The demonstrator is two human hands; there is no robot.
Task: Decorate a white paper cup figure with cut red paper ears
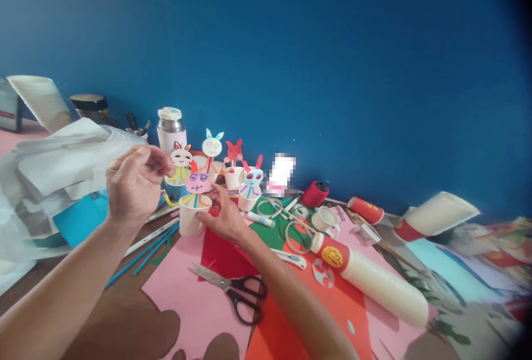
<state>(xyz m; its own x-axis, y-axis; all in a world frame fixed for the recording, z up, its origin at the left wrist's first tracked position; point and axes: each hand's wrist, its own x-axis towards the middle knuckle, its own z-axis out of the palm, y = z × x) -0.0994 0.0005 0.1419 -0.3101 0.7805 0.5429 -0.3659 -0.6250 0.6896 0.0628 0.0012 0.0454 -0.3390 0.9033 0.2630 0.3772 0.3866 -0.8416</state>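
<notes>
My right hand [226, 213] grips the right side of a white paper cup [192, 221], its thumb in front and fingers behind. Out of that cup rises a pink paper rabbit puppet [197, 183] with a drawn face and bent coloured arms. To the left, my left hand [135, 183] is raised with loosely curled fingers, and nothing shows in it. Its fingertips are close to a white rabbit puppet [182, 156] in another cup. Behind stand a pale rabbit puppet [212, 146] and a red one [234, 151]; a light blue one [253, 177] is at the right.
Black-handled scissors [233, 288] lie partly spread on pink paper [174, 299]. A long stack of paper cups [378, 277] rests at the right, near a utility knife [291, 258] and glue stick [260, 219]. A thermos [170, 127] stands by the blue wall; plastic bags [78, 155] lie left.
</notes>
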